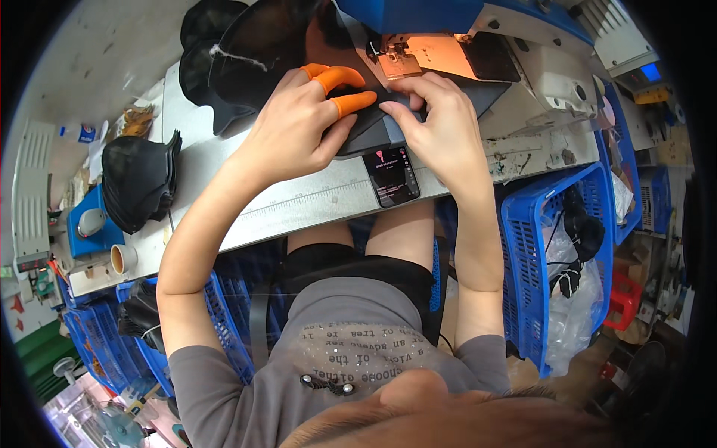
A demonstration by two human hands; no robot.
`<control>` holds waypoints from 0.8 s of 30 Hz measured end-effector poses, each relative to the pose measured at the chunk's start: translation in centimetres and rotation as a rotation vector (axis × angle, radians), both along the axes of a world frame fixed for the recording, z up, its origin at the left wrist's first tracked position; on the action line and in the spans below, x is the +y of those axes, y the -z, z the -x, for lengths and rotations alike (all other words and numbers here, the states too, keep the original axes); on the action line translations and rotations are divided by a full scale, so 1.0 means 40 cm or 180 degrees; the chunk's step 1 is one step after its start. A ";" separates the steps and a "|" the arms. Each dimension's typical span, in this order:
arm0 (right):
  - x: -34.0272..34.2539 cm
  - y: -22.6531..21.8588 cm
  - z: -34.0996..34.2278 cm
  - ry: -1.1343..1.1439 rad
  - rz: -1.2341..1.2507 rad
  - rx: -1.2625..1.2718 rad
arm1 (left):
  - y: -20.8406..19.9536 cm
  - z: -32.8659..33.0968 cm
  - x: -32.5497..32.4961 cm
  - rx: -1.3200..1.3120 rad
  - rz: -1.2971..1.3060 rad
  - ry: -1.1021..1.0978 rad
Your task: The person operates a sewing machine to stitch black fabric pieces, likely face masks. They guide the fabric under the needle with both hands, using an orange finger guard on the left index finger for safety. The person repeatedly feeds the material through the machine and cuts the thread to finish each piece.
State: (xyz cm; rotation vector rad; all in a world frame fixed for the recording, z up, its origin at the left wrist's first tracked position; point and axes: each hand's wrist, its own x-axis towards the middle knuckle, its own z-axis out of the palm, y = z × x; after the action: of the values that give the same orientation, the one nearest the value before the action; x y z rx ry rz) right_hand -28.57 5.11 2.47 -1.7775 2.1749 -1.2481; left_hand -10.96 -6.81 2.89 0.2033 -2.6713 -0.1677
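Black sheet material (371, 128) lies on the sewing machine bed, just in front of the lit presser foot (401, 63). My left hand (293, 125) rests on it with fingers apart, orange finger covers (355, 103) on several of them. Close by on the right, my right hand (447, 123) has its thumb and forefinger drawn together at the material's edge, beside the needle area; its other fingers are curled and partly hidden. Behind my left hand, large curved black pieces (258, 48) are piled up, with a pale thread across them.
A phone (392, 175) with a lit screen lies at the table's front edge. More stacked black pieces (138, 181) sit at the left, near a tape roll (123, 258) and a bottle (78, 134). Blue crates (523, 276) stand right and lower left. The blue machine head (418, 15) overhangs the work.
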 end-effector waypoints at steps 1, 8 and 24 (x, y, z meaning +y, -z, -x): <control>0.000 0.009 0.002 0.0091 0.0091 0.0173 | 0.003 0.000 0.004 0.0034 0.0193 -0.0062; -0.024 0.026 0.016 0.0420 0.0131 0.0377 | -0.017 0.027 0.019 -0.0224 0.0216 -0.0361; -0.076 0.006 0.043 0.0328 -0.0060 -0.0576 | -0.002 0.051 -0.018 -0.0192 0.0208 -0.0352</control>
State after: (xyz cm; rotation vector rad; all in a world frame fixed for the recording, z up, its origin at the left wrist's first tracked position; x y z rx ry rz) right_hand -30.28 2.08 2.23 -1.4980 2.1921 -1.3467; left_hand -13.00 -7.55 2.98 0.3393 -2.7120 -0.0398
